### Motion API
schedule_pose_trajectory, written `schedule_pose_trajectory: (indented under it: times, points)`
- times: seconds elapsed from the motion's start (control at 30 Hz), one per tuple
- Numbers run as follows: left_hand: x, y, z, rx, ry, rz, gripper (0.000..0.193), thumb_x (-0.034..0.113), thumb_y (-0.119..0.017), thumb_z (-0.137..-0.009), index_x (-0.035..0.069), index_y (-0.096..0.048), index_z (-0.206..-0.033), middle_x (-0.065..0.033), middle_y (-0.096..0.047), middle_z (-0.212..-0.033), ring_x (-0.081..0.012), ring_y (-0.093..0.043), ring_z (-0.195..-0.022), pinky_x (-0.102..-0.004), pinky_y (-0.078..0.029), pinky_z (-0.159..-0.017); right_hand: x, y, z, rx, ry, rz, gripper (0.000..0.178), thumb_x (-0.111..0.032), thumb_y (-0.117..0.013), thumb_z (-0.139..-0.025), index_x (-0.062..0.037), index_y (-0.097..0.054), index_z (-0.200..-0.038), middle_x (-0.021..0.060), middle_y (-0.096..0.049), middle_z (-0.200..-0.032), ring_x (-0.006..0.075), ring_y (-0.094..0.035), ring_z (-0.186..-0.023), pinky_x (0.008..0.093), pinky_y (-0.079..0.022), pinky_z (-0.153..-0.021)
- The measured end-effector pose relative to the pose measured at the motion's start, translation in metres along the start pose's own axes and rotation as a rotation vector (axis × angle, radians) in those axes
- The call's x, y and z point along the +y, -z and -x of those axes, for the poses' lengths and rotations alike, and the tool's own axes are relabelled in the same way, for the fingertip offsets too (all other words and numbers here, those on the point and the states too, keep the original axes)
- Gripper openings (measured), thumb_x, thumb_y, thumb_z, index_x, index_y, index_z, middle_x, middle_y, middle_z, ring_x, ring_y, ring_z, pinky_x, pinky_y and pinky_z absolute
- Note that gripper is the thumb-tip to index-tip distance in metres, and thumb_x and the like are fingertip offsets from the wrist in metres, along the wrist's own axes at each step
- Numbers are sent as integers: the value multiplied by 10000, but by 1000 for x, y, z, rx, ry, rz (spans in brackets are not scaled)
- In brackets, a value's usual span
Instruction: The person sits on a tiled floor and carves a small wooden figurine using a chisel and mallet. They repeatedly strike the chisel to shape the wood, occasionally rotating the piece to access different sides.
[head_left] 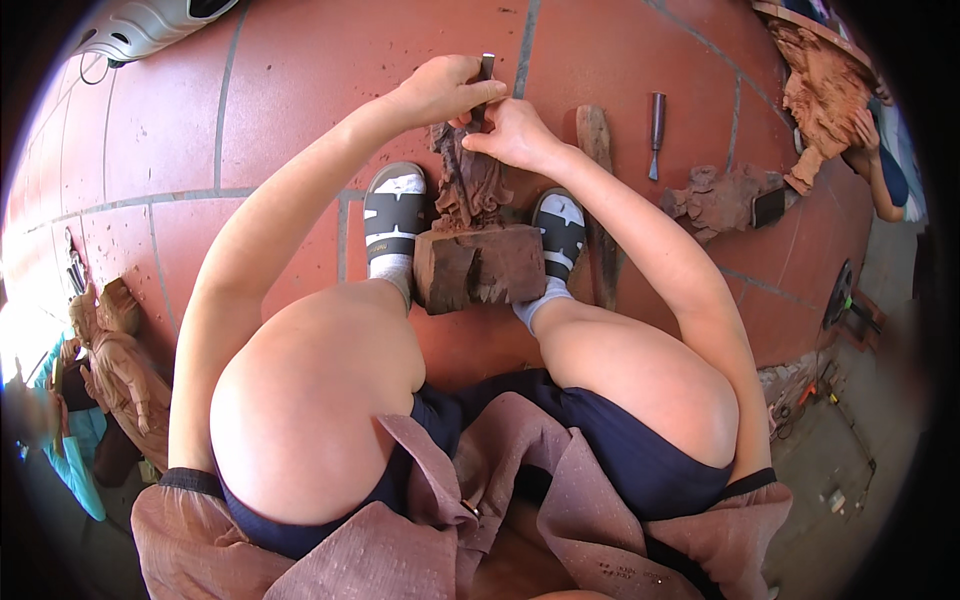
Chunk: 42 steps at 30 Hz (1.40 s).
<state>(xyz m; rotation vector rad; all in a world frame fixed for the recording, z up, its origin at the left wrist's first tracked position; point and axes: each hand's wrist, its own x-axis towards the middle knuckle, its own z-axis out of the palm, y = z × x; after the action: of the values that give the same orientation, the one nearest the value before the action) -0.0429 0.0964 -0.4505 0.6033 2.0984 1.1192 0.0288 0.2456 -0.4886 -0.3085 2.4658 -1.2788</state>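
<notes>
The floor [300, 90] is laid in large terracotta-red tiles with thin grey grout lines. The carved wooden figure [468, 185] is dark reddish-brown, and its rough block base [480, 265] shows the same deep red-brown with darker patches. The sandals [393, 215] are grey with dark straps, worn over white socks [398, 268]. The shorts [620, 450] are navy blue; the apron cloth [400, 540] is dusty mauve-brown. A chisel [656, 120] lying on the tiles has a dark red-brown handle and a grey metal blade. The statue [125, 370] at the left is pale tan wood.
</notes>
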Motion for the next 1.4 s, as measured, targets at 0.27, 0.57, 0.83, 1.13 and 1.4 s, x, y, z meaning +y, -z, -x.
schedule_pose_trajectory:
  times: [0.27, 0.57, 0.83, 1.13, 1.4]
  points:
    - [-16, -8, 1, -18, 10, 3, 350, 304, -536, -847, -38, -610, -859, -137, -636, -685, -211, -636, -577, -326, -516, -583, 4, -5, 1, -83, 28, 143, 264, -173, -656, -675, -40, -596, -895, 155, -636, -883, 301, -608, -876, 370, -474, -763]
    - [-18, -3, -4, -41, 68, 121, 339, 280, -519, -866, -53, -581, -872, -135, -621, -671, -198, -627, -566, -311, -509, -550, 3, -5, -1, -145, -55, 233, 257, -179, -651, -711, -27, -599, -911, 144, -640, -915, 292, -610, -892, 339, -460, -794]
    - [-14, 3, -16, 8, -44, 21, 342, 285, -512, -866, -50, -581, -875, -139, -620, -660, -192, -631, -570, -302, -512, -525, 11, 3, -8, -25, -131, -172, 272, -190, -678, -678, -11, -620, -875, 129, -647, -835, 263, -627, -814, 343, -483, -759]
    - [-22, 0, -15, 11, 47, 103, 348, 268, -508, -848, -72, -583, -866, -150, -621, -638, -219, -632, -549, -319, -533, -533, -2, 1, -7, -50, -49, 97, 264, -161, -633, -708, -22, -593, -929, 156, -638, -867, 285, -615, -862, 343, -468, -775]
    - [-29, -1, -14, 38, 51, 225, 346, 258, -513, -840, -78, -591, -865, -153, -619, -640, -214, -630, -543, -321, -529, -519, -11, 4, -11, -70, -111, 211, 267, -204, -613, -695, -41, -615, -907, 181, -632, -855, 328, -606, -863, 402, -479, -755]
